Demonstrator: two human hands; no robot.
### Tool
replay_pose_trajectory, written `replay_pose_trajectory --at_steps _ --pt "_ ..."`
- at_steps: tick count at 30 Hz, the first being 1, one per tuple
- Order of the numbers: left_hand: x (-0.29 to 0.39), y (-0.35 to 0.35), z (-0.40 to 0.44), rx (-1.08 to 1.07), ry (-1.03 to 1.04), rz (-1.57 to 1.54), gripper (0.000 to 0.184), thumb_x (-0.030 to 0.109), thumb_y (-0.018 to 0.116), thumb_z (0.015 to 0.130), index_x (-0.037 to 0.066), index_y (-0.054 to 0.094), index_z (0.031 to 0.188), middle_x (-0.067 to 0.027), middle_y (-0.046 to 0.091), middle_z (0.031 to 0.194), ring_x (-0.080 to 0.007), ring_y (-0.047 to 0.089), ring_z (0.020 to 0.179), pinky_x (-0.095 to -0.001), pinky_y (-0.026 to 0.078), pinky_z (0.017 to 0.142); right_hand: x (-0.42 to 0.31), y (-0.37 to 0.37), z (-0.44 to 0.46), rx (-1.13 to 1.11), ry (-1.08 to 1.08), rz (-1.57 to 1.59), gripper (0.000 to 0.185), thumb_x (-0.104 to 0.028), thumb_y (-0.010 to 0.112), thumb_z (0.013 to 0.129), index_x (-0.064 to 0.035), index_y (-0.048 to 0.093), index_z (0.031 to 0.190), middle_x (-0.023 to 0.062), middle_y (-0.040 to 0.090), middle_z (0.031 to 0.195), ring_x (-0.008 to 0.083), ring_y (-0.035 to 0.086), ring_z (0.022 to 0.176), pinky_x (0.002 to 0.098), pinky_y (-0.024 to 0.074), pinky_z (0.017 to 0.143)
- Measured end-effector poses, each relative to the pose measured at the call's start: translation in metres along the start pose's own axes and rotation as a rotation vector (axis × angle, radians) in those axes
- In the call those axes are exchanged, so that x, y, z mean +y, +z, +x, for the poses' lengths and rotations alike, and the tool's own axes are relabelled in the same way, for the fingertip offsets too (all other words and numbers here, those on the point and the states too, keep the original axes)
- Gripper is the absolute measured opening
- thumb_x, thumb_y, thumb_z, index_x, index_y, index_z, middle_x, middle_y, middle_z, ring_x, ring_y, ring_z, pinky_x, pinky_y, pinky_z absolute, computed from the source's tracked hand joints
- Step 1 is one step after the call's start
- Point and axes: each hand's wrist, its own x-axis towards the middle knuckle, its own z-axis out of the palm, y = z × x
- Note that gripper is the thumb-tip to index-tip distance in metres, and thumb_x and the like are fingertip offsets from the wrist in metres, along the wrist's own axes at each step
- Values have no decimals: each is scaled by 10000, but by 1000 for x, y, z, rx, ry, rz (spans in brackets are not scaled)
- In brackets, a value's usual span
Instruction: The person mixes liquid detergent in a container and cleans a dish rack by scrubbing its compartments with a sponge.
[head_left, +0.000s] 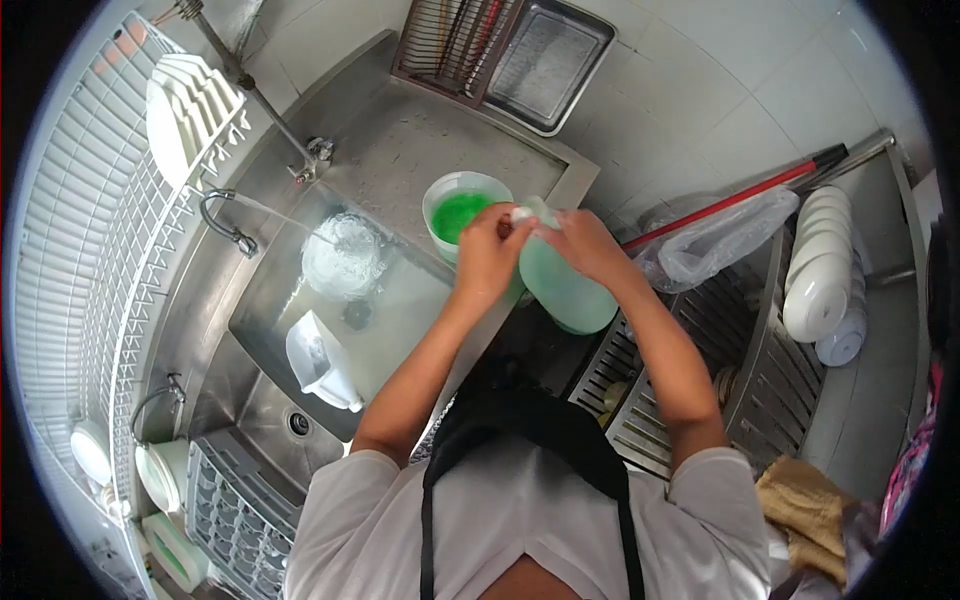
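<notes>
both of your hands are at the top of the pale green bottle (567, 290), which is beside the white tub (468, 181), over the worktop's near edge. your left hand (485, 255) is closed, its fingertips pinching a small white piece (520, 214) at the bottle's mouth; your right hand (590, 245) grips the neck. the work looks to be in the fingers, at the mouth, and that grip seems to call for a steady right hand while the left works the small piece. whether the mouth is open or covered, you can't tell from here.

the bottle is see-through, but how full it is can't be made out. the tub holds bright green liquid (460, 214) and sits on the metal worktop (385, 150). further left, the sink (400, 335) holds cloudy water, with a stream from the tap (210, 212) churning it. a white container (320, 358) lies in that sink, some water in it perhaps. beyond the tub, a metal tray (548, 65) leans beside a brown rack (440, 45).
</notes>
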Motion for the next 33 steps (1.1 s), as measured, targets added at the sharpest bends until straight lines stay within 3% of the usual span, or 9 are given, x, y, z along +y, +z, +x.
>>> replay_pose_trajectory --at_steps 2,3,7,16,19,22,26,29,33 --pt "17 16 -2 -49 -4 113 226 161 758 886 -34 708 987 -101 685 768 -150 619 645 -285 507 625 7 5 -28 74 8 65 501 -418 617 957 79 631 892 289 641 819 476 627 833 537 482 754" --pt "15 25 -2 -39 104 258 271 236 775 861 -26 711 894 -171 676 746 -275 656 629 -366 526 613 9 9 -43 111 17 100 484 -400 622 957 80 627 893 290 638 815 474 626 827 538 480 746" --pt "-7 66 -18 -222 244 566 420 406 744 850 -5 692 777 -227 667 724 -414 676 723 -489 536 645 31 42 -93 152 198 106 437 -352 653 946 80 616 892 291 637 822 475 627 818 537 477 735" --pt "-14 143 -53 -584 138 809 489 462 687 870 4 701 699 -201 664 663 -408 681 707 -477 558 662 62 77 -174 167 523 82 450 -339 694 908 79 657 1070 274 683 889 431 671 842 498 522 775" --pt "-17 155 -60 -819 167 802 385 396 720 847 12 737 828 -209 699 839 -395 690 810 -460 559 738 83 102 -200 245 511 139 482 -344 695 906 86 655 1118 260 690 911 423 674 860 498 522 781" --pt "-19 152 -60 -1041 326 520 309 39 726 775 70 742 1082 -164 638 1180 -355 633 1079 -435 523 909 89 115 -217 345 555 299 459 -343 696 905 78 659 1085 252 688 917 421 673 869 504 518 778" --pt "-61 162 -70 -1186 508 354 317 76 755 784 74 732 1101 -143 655 1160 -344 616 1127 -439 516 941 90 121 -227 208 684 477 415 -340 695 908 60 650 1012 255 682 916 424 675 881 507 516 786" --pt "-47 173 -92 -1003 347 314 312 120 752 831 72 711 1137 -146 658 1140 -335 635 1094 -437 531 915 107 167 -240 288 638 512 409 -333 694 908 63 633 991 252 681 905 426 677 889 510 516 798" --pt "-78 178 -102 -956 333 791 313 131 754 807 57 706 1108 -134 632 1001 -307 665 899 -408 563 791 113 187 -239 220 776 585 383 -303 680 907 66 622 992 265 676 949 437 669 927 509 517 809"
